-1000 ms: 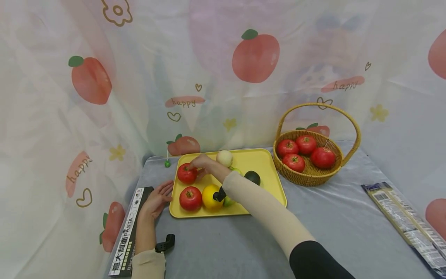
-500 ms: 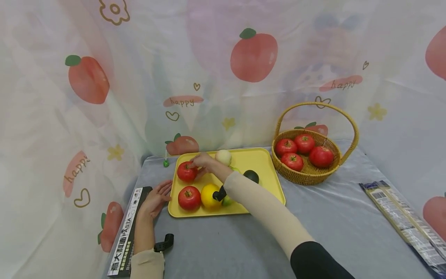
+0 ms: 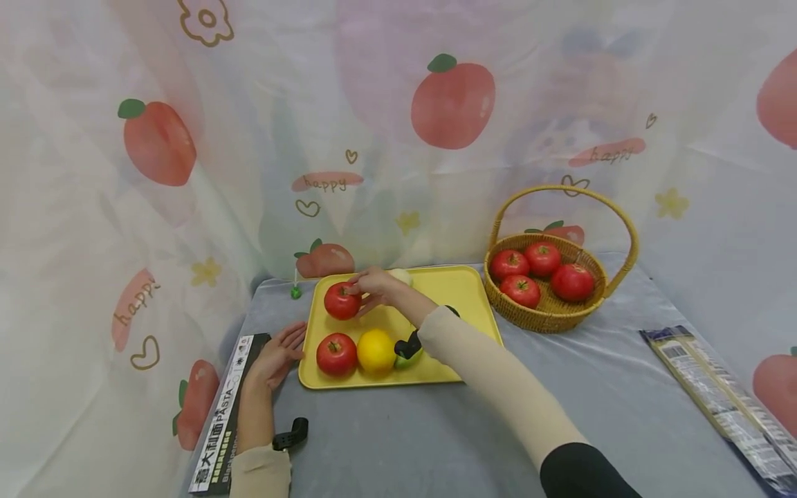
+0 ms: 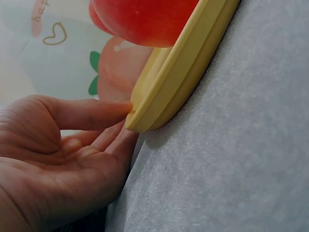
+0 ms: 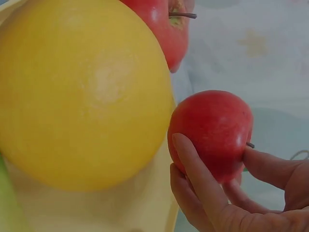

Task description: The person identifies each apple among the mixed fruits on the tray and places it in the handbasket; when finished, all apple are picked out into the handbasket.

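The right sleeve [image 3: 492, 360] is nearly hiding a dark item [image 3: 453, 310], the right hand [image 3: 378, 286] partly covering a pale ball [image 3: 402, 275]. That hand is gripping one red apple [image 3: 342, 301] near the tray [image 3: 450, 283]'s far-left corner, its stem [image 5: 250, 145] showing clearly only from the right wrist. The left hand [image 3: 277, 357], fingers loosely extended, is touching the rim. The basket [image 3: 542, 320] is holding four red fruits [image 3: 544, 259].

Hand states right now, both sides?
Left hand: open, thumb touching the rim of the yellow tray.
Right hand: closed, holding a red apple.
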Available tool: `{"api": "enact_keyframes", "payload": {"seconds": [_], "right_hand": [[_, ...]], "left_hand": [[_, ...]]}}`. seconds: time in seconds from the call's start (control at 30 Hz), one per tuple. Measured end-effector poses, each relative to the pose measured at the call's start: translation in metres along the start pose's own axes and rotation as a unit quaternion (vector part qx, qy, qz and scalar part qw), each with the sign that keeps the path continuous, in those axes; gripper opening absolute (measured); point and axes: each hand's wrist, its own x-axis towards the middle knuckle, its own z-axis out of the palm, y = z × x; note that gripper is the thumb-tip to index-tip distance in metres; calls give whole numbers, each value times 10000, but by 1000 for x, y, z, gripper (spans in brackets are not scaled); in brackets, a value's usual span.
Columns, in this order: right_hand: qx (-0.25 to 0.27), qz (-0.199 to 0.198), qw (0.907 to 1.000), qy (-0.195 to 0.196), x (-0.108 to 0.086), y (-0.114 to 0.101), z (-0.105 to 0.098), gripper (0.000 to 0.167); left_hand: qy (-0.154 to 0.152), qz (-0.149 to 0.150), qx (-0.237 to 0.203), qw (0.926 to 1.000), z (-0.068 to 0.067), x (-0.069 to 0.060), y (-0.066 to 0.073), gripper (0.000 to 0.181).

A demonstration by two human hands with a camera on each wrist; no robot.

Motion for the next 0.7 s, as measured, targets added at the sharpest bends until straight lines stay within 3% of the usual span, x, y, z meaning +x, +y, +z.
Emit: {"api": "enact_keyframes", "payload": {"seconds": [0.33,0.7], "right_hand": [[-138,-252,9996,-70,-31,-8,-20,43],[-394,-379,9984,139,-62,-17,-39,41]], "left_hand": [[34,-30,133,9999,-3,0,0,81],[-28,-25,157,9999,-2,2,-2,80]]}}
